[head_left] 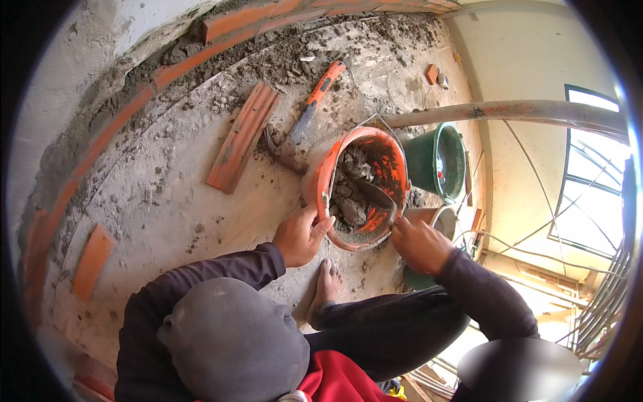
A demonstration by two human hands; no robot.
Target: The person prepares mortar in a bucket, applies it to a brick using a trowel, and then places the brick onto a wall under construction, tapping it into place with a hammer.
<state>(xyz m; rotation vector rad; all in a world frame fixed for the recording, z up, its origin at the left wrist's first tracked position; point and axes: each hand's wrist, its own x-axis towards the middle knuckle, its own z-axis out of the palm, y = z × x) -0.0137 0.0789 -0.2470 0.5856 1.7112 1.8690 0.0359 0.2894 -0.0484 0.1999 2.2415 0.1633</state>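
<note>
An orange bucket (328, 175) lies tilted on the dusty floor, its mouth turned toward me, with grey lumps of mortar (349, 191) inside. My left hand (301, 236) grips the bucket's near rim. My right hand (419, 245) is closed on the handle of a trowel (375, 194), whose blade reaches into the mortar. My bare foot (326, 281) rests on the floor just below the bucket.
A loose orange brick (242, 136) and an orange-handled tool (315, 100) lie beyond the bucket. A green bucket (439, 161) stands to the right under a metal pipe (509, 111). A curved course of bricks (100, 144) in mortar runs along the left. Another brick (92, 260) lies lower left.
</note>
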